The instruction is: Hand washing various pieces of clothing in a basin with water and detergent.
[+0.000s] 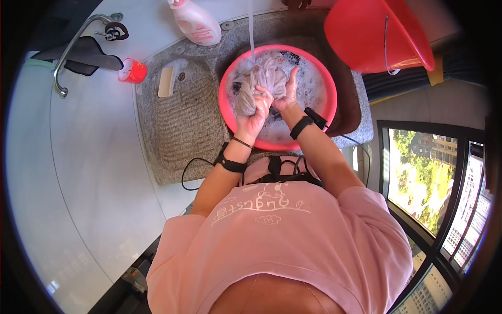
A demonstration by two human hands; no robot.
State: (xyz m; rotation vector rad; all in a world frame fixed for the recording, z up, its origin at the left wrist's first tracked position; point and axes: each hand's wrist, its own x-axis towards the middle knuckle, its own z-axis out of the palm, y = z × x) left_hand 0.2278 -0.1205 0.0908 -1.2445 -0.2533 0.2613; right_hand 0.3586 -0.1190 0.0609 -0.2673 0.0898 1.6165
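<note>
A wet greyish-beige cloth (270,76) is bunched up above a pink plastic basin (331,117) of sudsy water. My left hand (259,109) grips its lower left part, with the fingers curled around the fabric. Against the cloth's right side is my right hand (289,94), one digit extended upward and the others partly hidden; its grip is unclear. A thin stream of water (251,35) falls into the suds at the basin's back left. Dark patterned fabric (291,58) shows in the foam at the back.
The basin sits in a granite sink beside a ribbed stone washboard (184,121). A soap bar (166,81) lies on it. Around stand a detergent bottle (198,23), a red cup (133,70), a curved metal tap (72,47) and a red bucket (372,35). Cables (366,157) hang near both wrists.
</note>
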